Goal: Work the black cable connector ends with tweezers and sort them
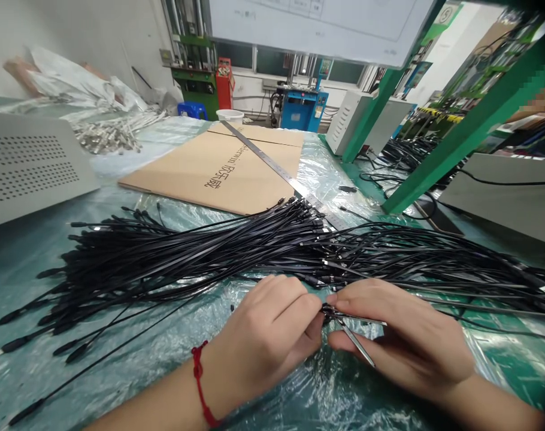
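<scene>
My left hand [276, 323], with a red cord bracelet [199, 383] at the wrist, is closed in a pinch. A small black cable end [327, 310] shows at its fingertips; the rest is hidden by the fingers. Close against it, my right hand [402, 335] grips a small metal tool [356, 342] with two slim arms spread apart, like tweezers or snips. The tool's far end meets the black piece between both hands. Just beyond lies a large bundle of black cables [187, 245], its connectors gathered near the middle.
Another spread of black cables [434, 257] extends right. A steel ruler [272, 164] lies across flat cardboard [178, 164] on the plastic-covered table. A perforated grey box [34, 161] stands left, with pale cables [111, 131] behind it. A green post [470, 126] rises at right.
</scene>
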Motion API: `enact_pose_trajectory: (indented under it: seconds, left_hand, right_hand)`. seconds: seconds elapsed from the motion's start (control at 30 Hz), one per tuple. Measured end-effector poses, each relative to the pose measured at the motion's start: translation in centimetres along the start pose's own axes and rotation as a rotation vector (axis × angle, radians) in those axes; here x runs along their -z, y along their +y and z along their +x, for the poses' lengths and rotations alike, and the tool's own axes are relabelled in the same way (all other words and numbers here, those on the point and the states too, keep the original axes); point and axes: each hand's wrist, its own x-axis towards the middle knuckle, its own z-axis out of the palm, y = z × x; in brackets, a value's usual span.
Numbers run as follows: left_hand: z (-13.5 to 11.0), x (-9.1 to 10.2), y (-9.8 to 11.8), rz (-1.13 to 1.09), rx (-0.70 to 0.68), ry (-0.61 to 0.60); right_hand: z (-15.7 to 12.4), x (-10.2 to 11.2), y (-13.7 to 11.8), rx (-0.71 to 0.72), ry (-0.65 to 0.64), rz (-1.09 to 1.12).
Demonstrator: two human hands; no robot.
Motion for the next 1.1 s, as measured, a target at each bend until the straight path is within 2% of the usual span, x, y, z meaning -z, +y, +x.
enact_pose_trajectory:
  seconds: [0.4,0.67,0.77,0.83,0.9,1.0,1.07,1.1]
  left_hand:
    - [-0.1,-0.1,-0.1,0.023,-0.025,-0.018]
    - [-0.1,-0.1,-0.4,0.043,-0.046,-0.012]
    - [0.0,0.1,-0.5,0.036,-0.022,0.002]
    - [0.0,0.2,-0.5,0.03,-0.019,0.003]
    - [0.0,0.3,-0.6,0.026,-0.025,-0.01]
    - [-0.1,0.4,-0.9,0.041,-0.049,-0.018]
    - [-0.2,0.5,-1.1,0.051,-0.071,0.001]
    - [-0.2,0.5,-1.2,0.053,-0.077,0.008]
  right_hand:
    - [-0.1,-0.1,-0.1,-0.013,-0.016,-0.038]
    - [-0.1,-0.4,0.3,-0.014,0.01,0.017]
    - [-0.4,-0.5,0.7,-0.133,0.051,0.015]
    - [-0.4,-0.8,0.9,-0.288,0.08,0.04]
    - [-0.2,-1.2,1.0,-0.491,0.084,0.193]
    - [0.4,-1.7,1.2,-0.749,0.042,0.538]
    - [0.5,-1.9,1.3,-0.802,0.014,0.623]
    - [0.5,-1.9,1.4,-0.787,0.024,0.59]
